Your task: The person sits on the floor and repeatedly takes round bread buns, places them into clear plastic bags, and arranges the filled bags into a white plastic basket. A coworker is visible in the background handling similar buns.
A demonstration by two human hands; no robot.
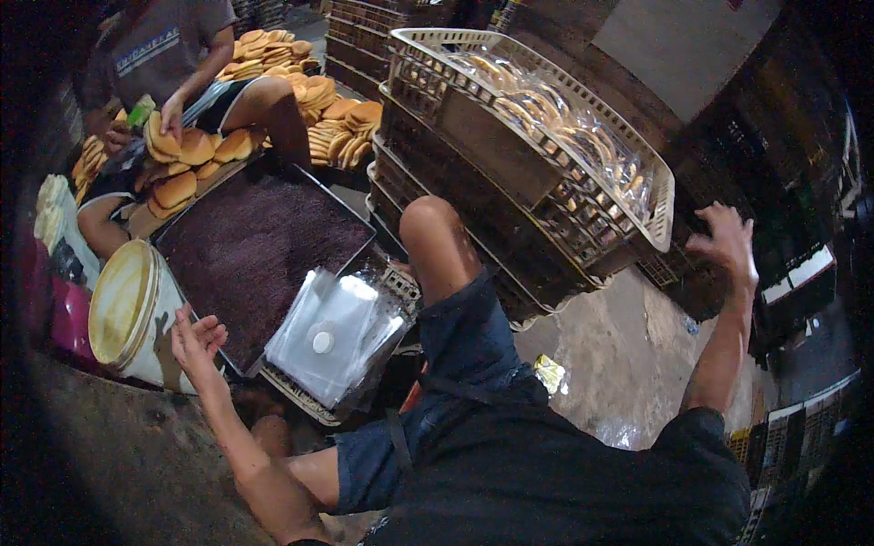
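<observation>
My left hand [198,344] is held up empty, its fingers loosely apart, beside the near left edge of a wide tray [369,244] filled with dark purple-brown crumbly stuff [259,241]. Far to the right, my right hand [726,238] reaches past the top crate [663,214], fingers spread and nothing in them. That crate is full of bread in clear wrappers [569,123]. A stack of clear plastic bags [332,309] lies against the tray in front of me, with a round white piece [322,342] on top.
A co-worker [164,55] sits across the tray, holding split buns [162,138] and something green. Heaps of buns [341,127] lie behind. An off-white bucket [137,305] stands at left. Crates are stacked below the wrapped bread. A yellow wrapper [549,373] lies on the floor.
</observation>
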